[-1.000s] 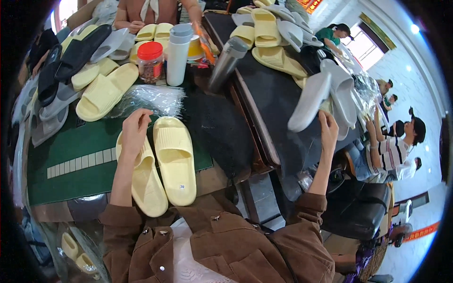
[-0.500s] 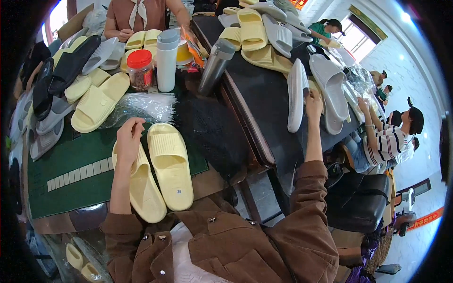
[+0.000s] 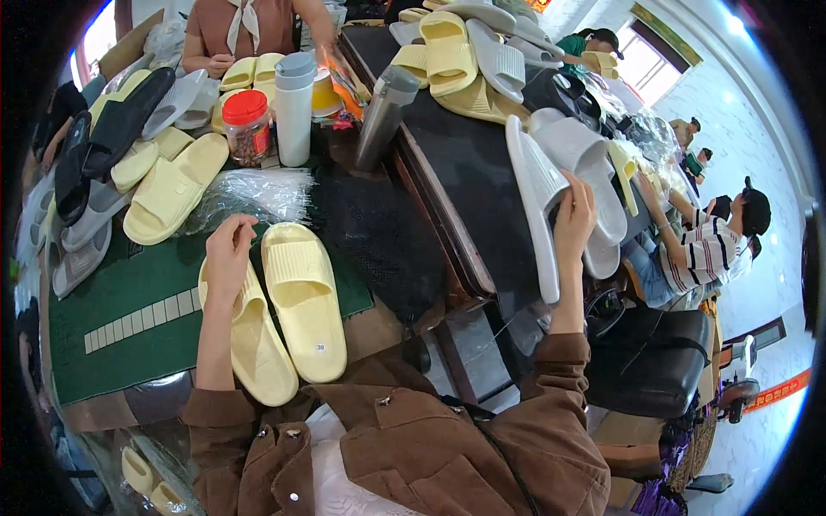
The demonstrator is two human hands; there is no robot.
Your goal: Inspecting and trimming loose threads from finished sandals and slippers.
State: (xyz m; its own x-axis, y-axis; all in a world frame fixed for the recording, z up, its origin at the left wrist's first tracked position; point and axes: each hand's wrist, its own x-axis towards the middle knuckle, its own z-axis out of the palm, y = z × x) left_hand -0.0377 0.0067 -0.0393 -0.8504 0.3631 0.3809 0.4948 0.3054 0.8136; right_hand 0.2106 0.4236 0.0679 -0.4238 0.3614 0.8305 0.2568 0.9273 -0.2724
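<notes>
Two pale yellow slide slippers lie side by side on the green mat, a left slipper (image 3: 260, 348) and a right slipper (image 3: 303, 305) with a small white sticker at its heel. Over the toe end of the left one is my left hand (image 3: 227, 258), its fingers curled together; whatever they may pinch is hidden. Out to the right, my right hand (image 3: 574, 219) grips a light grey slipper (image 3: 535, 202) by its strap, tilted on its side above the black table. Another grey slipper (image 3: 594, 163) is just beyond that hand, partly hidden.
A heap of yellow and grey slippers (image 3: 469, 64) lies on the far black table (image 3: 439, 155). A steel flask (image 3: 385, 116), white bottle (image 3: 294, 112), red-lidded jar (image 3: 247, 129) and clear plastic bags (image 3: 258, 196) stand or lie behind the mat (image 3: 112, 370). A striped-shirted co-worker (image 3: 701, 249) sits at right.
My right hand has drawn the grey slipper toward me, and the grey slipper beside it has shifted nearer too. The left hand stays over the yellow slipper.
</notes>
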